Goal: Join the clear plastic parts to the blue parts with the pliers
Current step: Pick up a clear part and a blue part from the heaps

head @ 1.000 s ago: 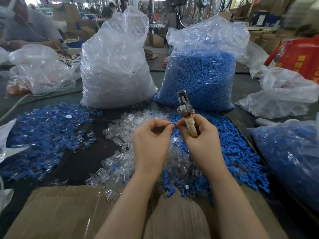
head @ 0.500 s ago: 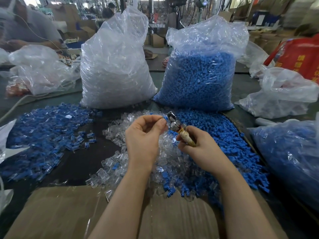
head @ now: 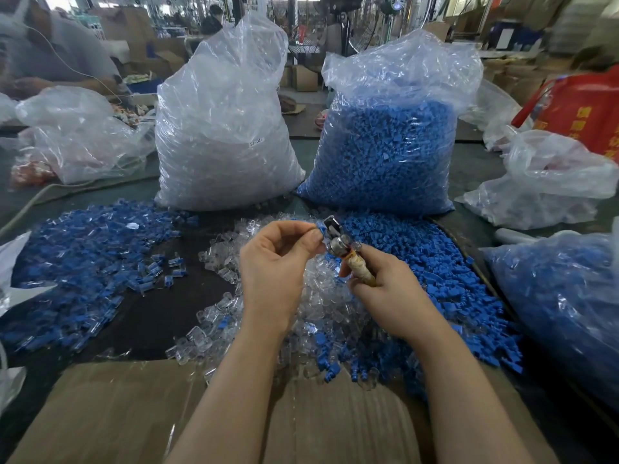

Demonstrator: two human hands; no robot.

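Now that the pliers [head: 338, 241] have tipped from upright toward the left of the frame, their head meets the small blue part [head: 320, 226] pinched in the left hand [head: 274, 262] at frame centre; likely the squeeze is next. The right hand [head: 385, 289] curls around the pale wrapped handle. Whether a clear piece already sits on the blue one is too small to tell. Below the hands lies the loose clear pile [head: 321, 316], with loose blue parts [head: 435, 269] to its right and a pile of what look like joined pieces [head: 83, 262] at left. Two full bags [head: 227, 128] stand behind; nothing blocks the hands.
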